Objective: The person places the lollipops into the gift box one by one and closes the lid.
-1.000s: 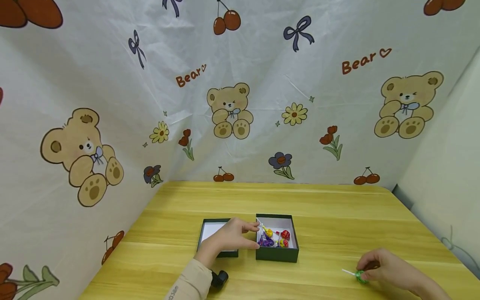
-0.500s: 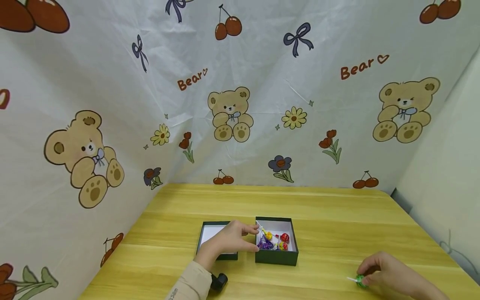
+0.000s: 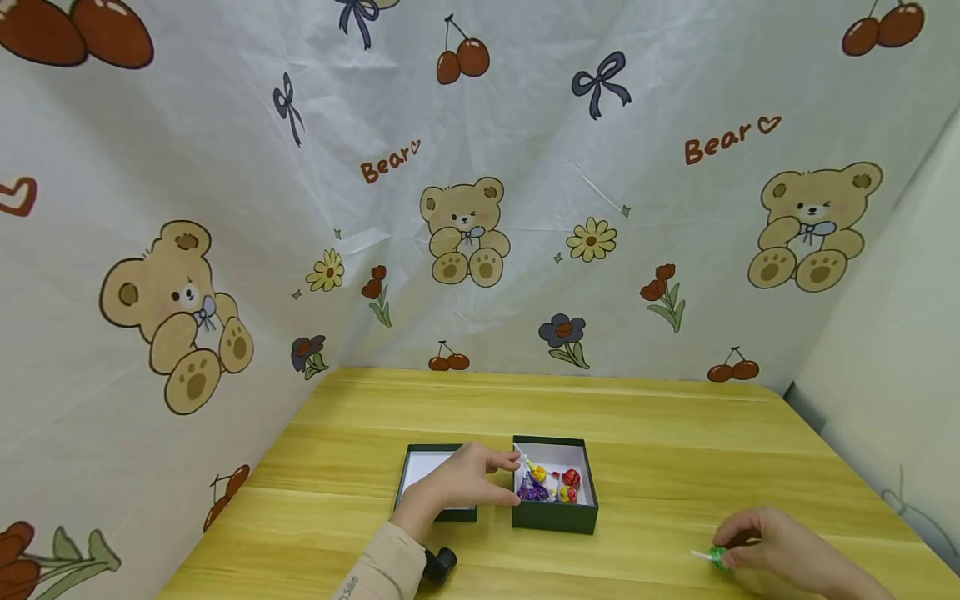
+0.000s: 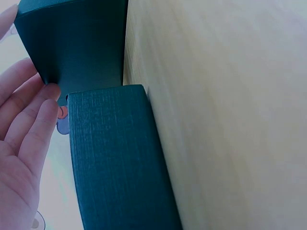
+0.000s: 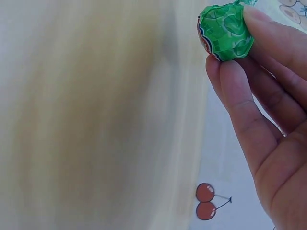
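In the head view a dark green box [image 3: 555, 518] with a white inside holds several lollipops [image 3: 551, 483] in purple, yellow and red wrappers. My left hand [image 3: 468, 479] touches the box's left side with thumb and fingertips, its fingers fairly straight. In the left wrist view those fingers [image 4: 41, 124] lie against the green box wall [image 4: 81, 43]. Off to the right, my right hand [image 3: 780, 546] pinches a green-wrapped lollipop [image 3: 718, 558] by its head, low over the table, white stick pointing left. The right wrist view shows the green wrapper [image 5: 225, 33] between thumb and fingers.
A shallow green lid [image 3: 427, 467], white inside, lies left of the box, partly under my left hand and forearm. A black device [image 3: 439, 565] sits at my left wrist. The wood-patterned table [image 3: 652, 433] meets a bear-printed cloth [image 3: 517, 283] behind and left.
The head view has shifted slightly. My right hand and the green lollipop show only a small shift, and the stick looks shorter. My left hand stays at the box.
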`<state>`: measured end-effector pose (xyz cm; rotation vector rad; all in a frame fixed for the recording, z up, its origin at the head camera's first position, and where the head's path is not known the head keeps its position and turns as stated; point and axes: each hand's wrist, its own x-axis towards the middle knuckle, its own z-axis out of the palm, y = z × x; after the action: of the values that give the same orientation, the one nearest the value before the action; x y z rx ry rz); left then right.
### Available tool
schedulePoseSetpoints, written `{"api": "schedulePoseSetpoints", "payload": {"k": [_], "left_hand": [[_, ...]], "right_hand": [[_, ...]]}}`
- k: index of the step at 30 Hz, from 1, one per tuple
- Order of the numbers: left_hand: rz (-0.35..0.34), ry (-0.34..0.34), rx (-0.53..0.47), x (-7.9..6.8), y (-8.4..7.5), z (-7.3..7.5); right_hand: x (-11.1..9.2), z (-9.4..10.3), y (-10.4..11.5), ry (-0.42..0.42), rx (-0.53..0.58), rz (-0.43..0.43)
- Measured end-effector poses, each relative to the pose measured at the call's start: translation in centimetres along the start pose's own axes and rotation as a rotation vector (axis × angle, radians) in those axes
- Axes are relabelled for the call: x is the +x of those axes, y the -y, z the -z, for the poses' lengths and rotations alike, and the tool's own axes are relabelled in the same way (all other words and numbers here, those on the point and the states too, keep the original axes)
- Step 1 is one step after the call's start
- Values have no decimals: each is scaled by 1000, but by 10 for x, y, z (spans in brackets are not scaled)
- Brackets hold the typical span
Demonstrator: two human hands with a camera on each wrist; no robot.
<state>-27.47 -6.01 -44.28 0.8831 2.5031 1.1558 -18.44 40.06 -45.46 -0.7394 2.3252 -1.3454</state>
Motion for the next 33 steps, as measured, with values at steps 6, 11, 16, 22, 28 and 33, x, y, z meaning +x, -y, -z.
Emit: {"api": "schedulePoseSetpoints", "payload": {"k": [6, 11, 16, 22, 28, 33], "left_hand": [[0, 1, -13, 1, 1, 1], [0, 1, -18, 1, 1, 2], [-1, -2, -5, 0, 1, 1], [4, -2, 10, -1, 1, 0], [-2, -4, 19, 0, 3, 0], [-6, -3, 15, 1, 3, 0]], "right_hand": [[11, 1, 14, -29, -24, 6], [24, 0, 26, -32, -23, 12], [38, -2, 37, -23, -22, -7], [58, -8, 48, -48, -67, -9], [79, -11, 61, -89, -85, 4], [93, -10, 70, -114, -125, 11]]}}
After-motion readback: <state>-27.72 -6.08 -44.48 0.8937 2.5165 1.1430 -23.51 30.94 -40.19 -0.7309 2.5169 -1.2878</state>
